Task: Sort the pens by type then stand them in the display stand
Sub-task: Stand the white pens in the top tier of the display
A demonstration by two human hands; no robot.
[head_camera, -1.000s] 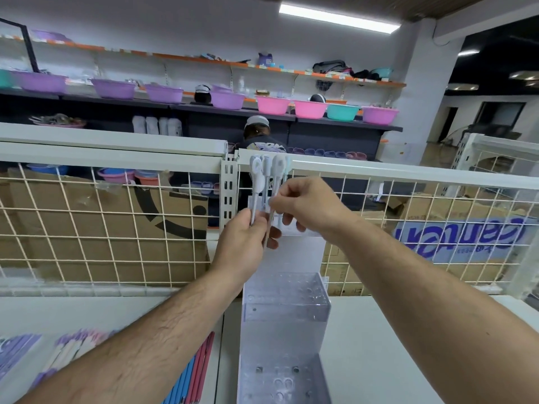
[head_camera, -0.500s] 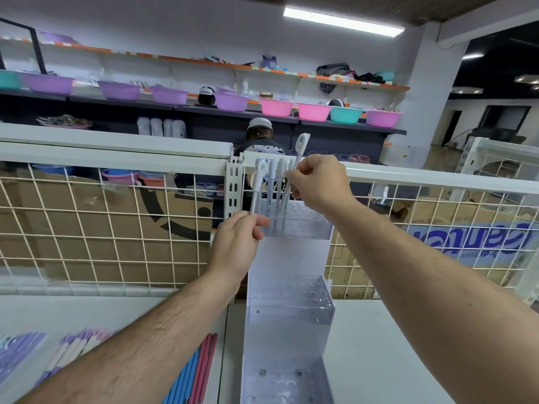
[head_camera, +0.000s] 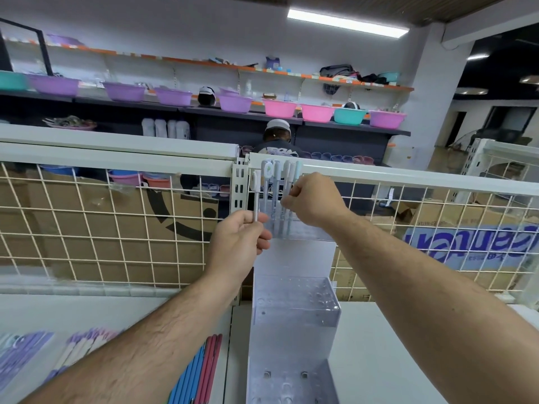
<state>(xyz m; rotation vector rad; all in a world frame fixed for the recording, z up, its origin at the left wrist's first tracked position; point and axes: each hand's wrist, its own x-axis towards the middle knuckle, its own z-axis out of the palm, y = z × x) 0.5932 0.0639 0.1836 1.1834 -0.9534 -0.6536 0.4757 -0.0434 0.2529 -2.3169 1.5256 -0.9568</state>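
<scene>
From the head camera, my left hand [head_camera: 237, 239] pinched 1 white pen [head_camera: 256, 196] upright, just left of the clear display stand [head_camera: 294, 301]. My right hand [head_camera: 313, 199] was closed around a pen standing in the stand's top tier, among the other standing pens [head_camera: 277, 193]. Blue and pink pens [head_camera: 201, 371] lay on the table [head_camera: 393, 360].

Left hand [head_camera: 239, 240] around one white pen [head_camera: 256, 196] — right hand [head_camera: 313, 199] at the display stand [head_camera: 294, 301].
</scene>
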